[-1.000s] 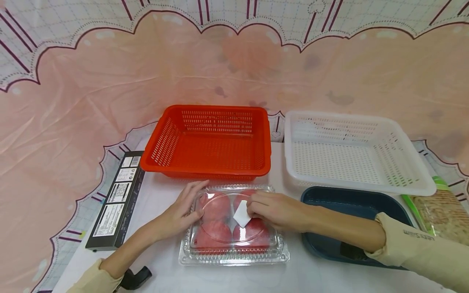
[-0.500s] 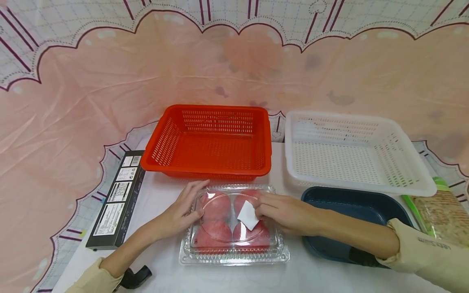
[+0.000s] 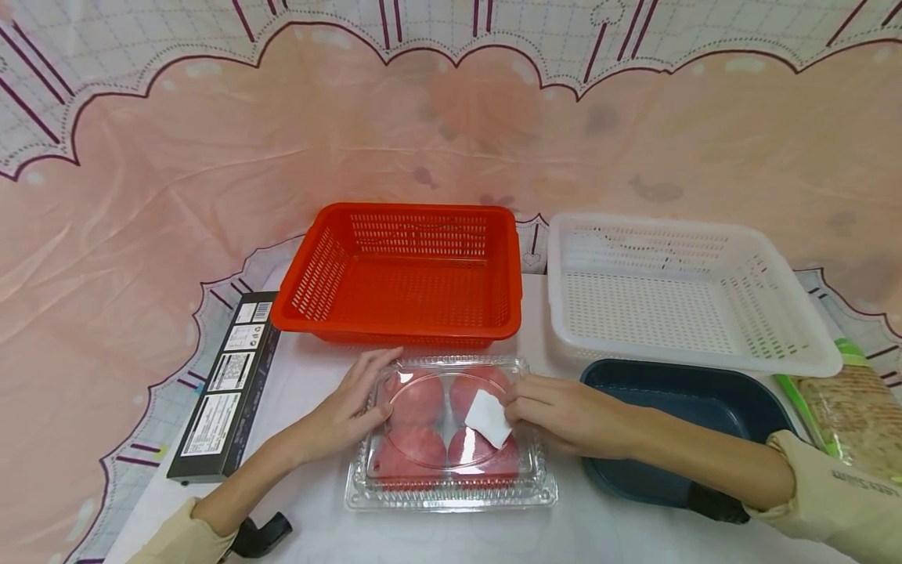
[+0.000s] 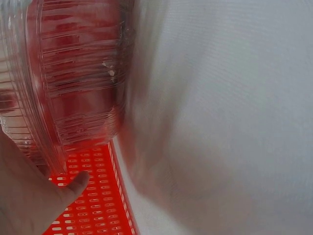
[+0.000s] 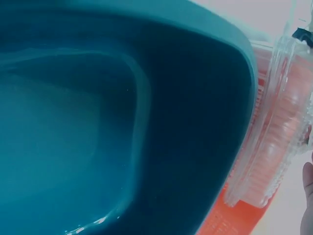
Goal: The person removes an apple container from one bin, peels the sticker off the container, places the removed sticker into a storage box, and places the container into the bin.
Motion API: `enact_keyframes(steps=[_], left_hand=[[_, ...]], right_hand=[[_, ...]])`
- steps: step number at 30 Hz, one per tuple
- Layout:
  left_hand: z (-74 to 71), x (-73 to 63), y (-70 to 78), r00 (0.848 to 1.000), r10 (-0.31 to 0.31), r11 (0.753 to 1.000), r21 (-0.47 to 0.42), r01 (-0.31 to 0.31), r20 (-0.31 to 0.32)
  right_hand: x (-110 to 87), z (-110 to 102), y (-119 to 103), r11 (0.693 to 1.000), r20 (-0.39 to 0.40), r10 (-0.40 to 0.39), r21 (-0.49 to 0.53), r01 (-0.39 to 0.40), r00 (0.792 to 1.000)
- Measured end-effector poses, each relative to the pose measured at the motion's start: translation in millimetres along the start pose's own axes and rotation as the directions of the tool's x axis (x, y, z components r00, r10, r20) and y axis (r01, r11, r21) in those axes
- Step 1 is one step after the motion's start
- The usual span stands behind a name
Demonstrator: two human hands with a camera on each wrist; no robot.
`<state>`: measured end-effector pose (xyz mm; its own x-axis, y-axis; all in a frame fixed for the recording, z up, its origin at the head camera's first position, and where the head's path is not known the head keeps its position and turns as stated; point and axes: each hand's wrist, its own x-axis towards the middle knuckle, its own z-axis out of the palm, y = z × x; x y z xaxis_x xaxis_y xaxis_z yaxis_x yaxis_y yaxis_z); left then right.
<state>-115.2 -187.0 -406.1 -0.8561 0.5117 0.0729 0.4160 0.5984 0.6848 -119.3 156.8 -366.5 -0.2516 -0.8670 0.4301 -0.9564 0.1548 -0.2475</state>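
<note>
A clear plastic clamshell box with several round red items inside lies closed on the white-covered table. My left hand rests against its left side, fingers extended along the edge and thumb on the lid. Over the lid's right half, my right hand pinches a small white piece, like folded tissue or paper. In the left wrist view, the left hand is beside the ribbed box wall. The right wrist view has only a bit of the right hand at its right edge.
Behind the box stands a red-orange basket, with a white basket to its right. A dark blue basin sits under the right forearm. At left lies a long black box; at far right, a green-edged package.
My right hand has slid rightward over the lid with the white piece, exposing more of the red items. The left hand and the box have stayed in place.
</note>
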Motion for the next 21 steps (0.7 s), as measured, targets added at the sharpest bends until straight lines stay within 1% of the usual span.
enact_keyframes(steps=[4,5,8,9,11,14,16,18,19,20,21], left_hand=[[0.0,-0.1,-0.7,1.000,0.004,1.000,0.006,-0.004,-0.006],[-0.1,-0.3,-0.9,1.000,0.003,1.000,0.008,-0.003,-0.008],[-0.1,-0.6,-2.1,1.000,0.001,1.000,0.009,0.000,-0.011],[-0.1,-0.7,-2.3,1.000,0.001,1.000,0.008,0.000,-0.012],[0.4,-0.6,-3.2,1.000,0.002,1.000,0.007,-0.002,-0.012],[1.3,-0.3,-3.5,1.000,-0.002,1.000,0.000,0.002,-0.007],[1.7,-0.1,-3.2,1.000,-0.003,1.000,0.002,0.003,-0.005],[1.7,0.0,-2.2,1.000,-0.010,1.000,0.001,0.010,-0.003],[1.6,0.1,-1.5,1.000,-0.012,1.000,-0.002,0.012,-0.002],[1.5,0.3,-0.8,1.000,-0.011,1.000,-0.004,0.011,-0.003],[1.4,0.5,-0.4,1.000,-0.012,1.000,-0.005,0.012,-0.002]], right_hand=[[-5.1,-7,-4,1.000,-0.032,0.017,-0.004,-0.017,0.999],[-6.7,-9,-6,0.999,-0.042,0.035,0.001,-0.035,0.999],[-13.2,-19,-11,0.991,-0.067,0.123,0.054,-0.119,0.990],[-16.0,-22,-13,0.985,-0.072,0.158,0.086,-0.151,0.985],[-22.8,-30,-16,0.971,-0.080,0.219,0.117,-0.209,0.972],[-35.2,-40,-17,0.947,-0.096,0.282,0.185,-0.262,0.955],[-44.3,-46,-18,0.921,-0.092,0.342,0.230,-0.314,0.935],[-53.3,-52,-18,0.872,-0.061,0.421,0.301,-0.385,0.905],[-57.7,-55,-19,0.844,-0.044,0.460,0.333,-0.421,0.887],[-62.1,-58,-19,0.813,-0.024,0.492,0.369,-0.450,0.870],[-66.8,-60,-19,0.787,-0.005,0.514,0.400,-0.470,0.858]])
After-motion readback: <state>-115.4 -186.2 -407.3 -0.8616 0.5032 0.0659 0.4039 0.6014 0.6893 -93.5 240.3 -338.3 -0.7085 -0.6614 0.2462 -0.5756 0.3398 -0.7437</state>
